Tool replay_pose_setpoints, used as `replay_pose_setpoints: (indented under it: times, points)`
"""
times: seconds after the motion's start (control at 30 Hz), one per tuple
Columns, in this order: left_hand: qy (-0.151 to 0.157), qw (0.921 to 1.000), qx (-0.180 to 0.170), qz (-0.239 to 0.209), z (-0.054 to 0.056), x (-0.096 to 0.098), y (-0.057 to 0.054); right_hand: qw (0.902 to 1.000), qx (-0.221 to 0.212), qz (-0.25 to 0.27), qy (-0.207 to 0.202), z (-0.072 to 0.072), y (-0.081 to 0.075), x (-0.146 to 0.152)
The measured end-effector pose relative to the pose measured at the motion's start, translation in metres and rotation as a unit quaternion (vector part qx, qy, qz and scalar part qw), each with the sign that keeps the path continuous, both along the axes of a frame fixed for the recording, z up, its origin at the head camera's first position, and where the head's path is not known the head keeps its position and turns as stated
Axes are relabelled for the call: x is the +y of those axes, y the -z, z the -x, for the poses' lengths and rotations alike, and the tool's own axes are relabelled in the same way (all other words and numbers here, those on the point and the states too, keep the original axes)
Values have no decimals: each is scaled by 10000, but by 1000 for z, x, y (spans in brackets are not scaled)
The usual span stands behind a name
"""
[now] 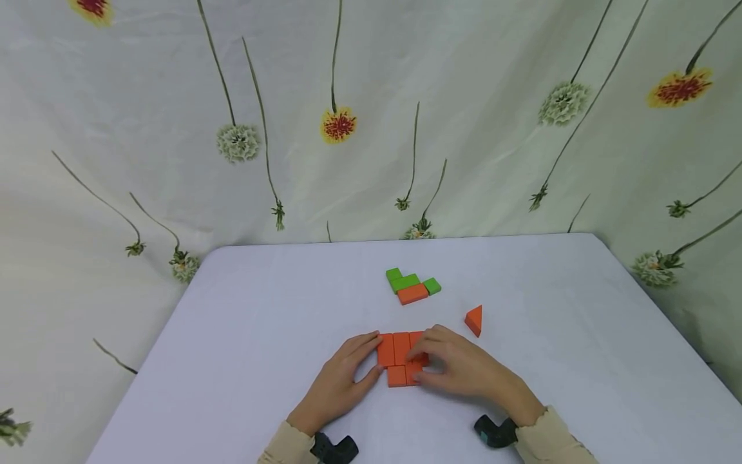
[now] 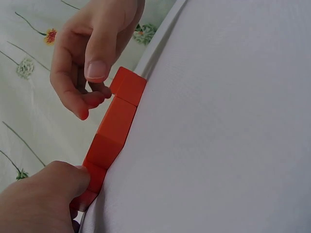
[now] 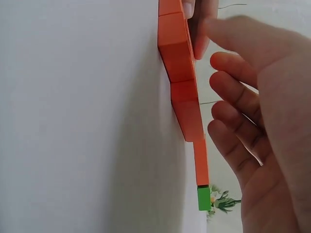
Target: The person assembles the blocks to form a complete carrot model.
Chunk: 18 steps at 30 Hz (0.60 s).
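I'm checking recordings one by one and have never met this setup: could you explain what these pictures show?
No robot here: you see a person's bare left hand and right hand. The widest picture comes from a head-worn camera; the other two come from cameras on each wrist. On the white table lies a group of orange-red blocks. Beyond it are green blocks beside another orange block; off to the right is a triangular block. The left hand touches the group's left side; the right is over its right side, contact unclear. Nothing appears lifted.
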State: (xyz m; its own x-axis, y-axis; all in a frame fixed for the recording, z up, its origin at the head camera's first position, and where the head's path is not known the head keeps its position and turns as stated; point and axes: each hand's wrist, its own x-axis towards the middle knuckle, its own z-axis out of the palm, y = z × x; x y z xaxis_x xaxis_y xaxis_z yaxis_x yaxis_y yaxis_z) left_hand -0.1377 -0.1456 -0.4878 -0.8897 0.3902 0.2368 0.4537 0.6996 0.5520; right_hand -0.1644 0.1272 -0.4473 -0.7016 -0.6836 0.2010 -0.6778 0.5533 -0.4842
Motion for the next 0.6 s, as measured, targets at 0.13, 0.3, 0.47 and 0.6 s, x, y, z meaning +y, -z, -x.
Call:
replay_pose_setpoints:
  times: [0.13,0.3,0.47,0.6]
  points:
    - [-21,10000,-9,42,0,0,0,9990,373,178,173,2,1,0]
    - [-29,10000,36,67,0,1,-1,9957,475,470,645,6,2,-2]
    - [-98,9999,3,119,-2,0,-3,9894,123,843,1174,13,1,-9]
    - [-90,9999,-37,108,-2,1,-3,9842,-84,966,1483,19,3,-13]
